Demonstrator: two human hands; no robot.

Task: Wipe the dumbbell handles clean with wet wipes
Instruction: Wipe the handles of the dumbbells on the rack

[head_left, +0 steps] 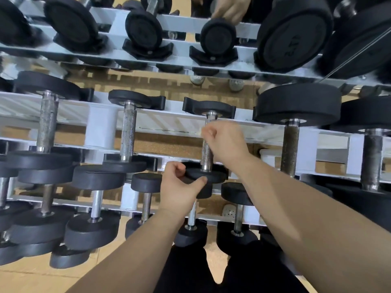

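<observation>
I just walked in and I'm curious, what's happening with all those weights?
A person stands at a white rack of dumbbells. Their left hand holds the black end of one small dumbbell, and their right hand curls round its metal handle, as if rubbing it. Any wipe is too blurred to see.

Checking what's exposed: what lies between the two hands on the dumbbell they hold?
The head view shows a bare stretch of knurled steel handle between the right hand, gripping it farther along, and the left hand on the near weight head.
</observation>
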